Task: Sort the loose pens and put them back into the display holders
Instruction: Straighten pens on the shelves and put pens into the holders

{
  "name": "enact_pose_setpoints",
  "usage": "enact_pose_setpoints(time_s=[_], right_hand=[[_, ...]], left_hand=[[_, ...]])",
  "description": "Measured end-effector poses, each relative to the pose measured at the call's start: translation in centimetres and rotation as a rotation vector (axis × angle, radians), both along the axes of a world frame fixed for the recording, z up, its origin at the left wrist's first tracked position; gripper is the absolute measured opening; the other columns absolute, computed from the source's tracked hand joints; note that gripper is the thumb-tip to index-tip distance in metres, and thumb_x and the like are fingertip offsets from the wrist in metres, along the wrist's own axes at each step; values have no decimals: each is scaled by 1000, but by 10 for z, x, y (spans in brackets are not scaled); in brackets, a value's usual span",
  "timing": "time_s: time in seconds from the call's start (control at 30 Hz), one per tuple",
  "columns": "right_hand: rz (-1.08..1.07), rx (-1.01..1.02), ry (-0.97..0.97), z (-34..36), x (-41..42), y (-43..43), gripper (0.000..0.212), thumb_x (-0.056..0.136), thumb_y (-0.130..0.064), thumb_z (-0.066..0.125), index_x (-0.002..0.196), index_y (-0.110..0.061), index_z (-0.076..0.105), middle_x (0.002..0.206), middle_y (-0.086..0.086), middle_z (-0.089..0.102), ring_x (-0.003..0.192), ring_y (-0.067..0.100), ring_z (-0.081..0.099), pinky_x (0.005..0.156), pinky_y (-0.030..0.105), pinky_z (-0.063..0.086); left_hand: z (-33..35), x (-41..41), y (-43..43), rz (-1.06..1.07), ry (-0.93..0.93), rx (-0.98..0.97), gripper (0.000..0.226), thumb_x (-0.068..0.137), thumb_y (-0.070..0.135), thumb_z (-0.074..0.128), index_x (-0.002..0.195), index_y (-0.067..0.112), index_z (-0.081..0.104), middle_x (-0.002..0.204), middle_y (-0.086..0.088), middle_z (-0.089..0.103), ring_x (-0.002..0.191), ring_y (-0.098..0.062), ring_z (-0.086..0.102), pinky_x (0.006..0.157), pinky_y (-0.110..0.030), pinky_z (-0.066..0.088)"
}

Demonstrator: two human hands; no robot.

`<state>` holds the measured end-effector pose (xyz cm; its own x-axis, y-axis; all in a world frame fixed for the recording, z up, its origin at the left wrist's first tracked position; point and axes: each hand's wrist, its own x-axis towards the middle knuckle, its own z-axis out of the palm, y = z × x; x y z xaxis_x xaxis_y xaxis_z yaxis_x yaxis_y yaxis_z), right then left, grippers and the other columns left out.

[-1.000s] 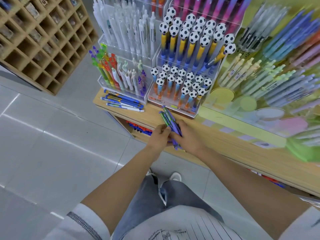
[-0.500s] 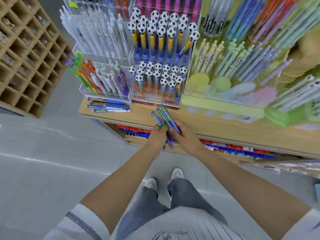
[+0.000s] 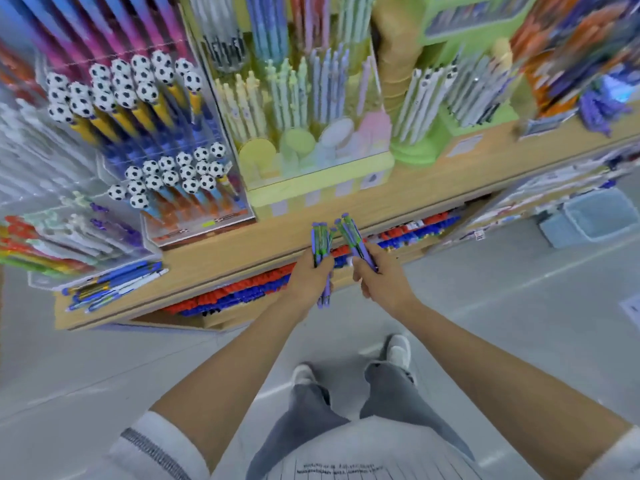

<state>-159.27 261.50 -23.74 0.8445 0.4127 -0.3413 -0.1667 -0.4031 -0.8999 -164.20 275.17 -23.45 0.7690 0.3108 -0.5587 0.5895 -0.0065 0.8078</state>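
Before the counter (image 3: 242, 242), two pen bundles (image 3: 320, 242) are held.
Left grip (image 3: 310, 275), nine o'clock, and right grip (image 3: 379, 282), three, are curled round them; pens could be dropped if slackened.

Your white sneakers (image 3: 398, 351), grey jeans (image 3: 308, 420) near, on grey tiled floor (image 3: 86, 375). Pale blue bin (image 3: 595, 216) on floor, far right. Wooden shelf (image 3: 242, 244) spans left to right ahead of you

left grip (image 3: 313, 277) — holds purple pens (image 3: 320, 243) | right grip (image 3: 379, 282) — holds second bunch (image 3: 351, 237), seemingly alike | view blurred
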Motion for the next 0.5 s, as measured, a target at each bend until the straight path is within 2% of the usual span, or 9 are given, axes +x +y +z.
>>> enact_pose_setpoints(time_s=[0.1,0.23,0.4,0.5], right_hand=[[-123,-15,8,4,25,-50,15,100,-13,49,104,-1,56,62,7,54,40,4,43,42,21,38],[-246,-53,-29,6,69,-131,16,98,-15,52,102,0,56,59,5,53,40,3,42,42,20,38],[-375,-80,-32,7,133,-246,23,98,-16,53,102,6,56,58,7,54,36,4,42,40,21,37],[-410,-75,-32,11,172,-309,14,98,-14,53,101,-1,56,57,6,53,37,4,41,40,20,36]], left_hand=[[-2,36,-41,-95,-11,87,19,99,19,45,81,12,43,58,-6,42,43,-17,37,42,-23,32],[-8,99,-114,-191,-72,149,25,97,18,46,72,17,40,57,-5,37,47,-19,30,49,-33,25],[-12,179,-225,-231,-98,119,21,93,20,49,74,20,42,62,-1,43,55,-18,37,53,-31,30],[-2,223,-287,-273,-107,119,18,81,36,48,74,20,44,69,-7,49,60,-20,42,59,-34,34]])
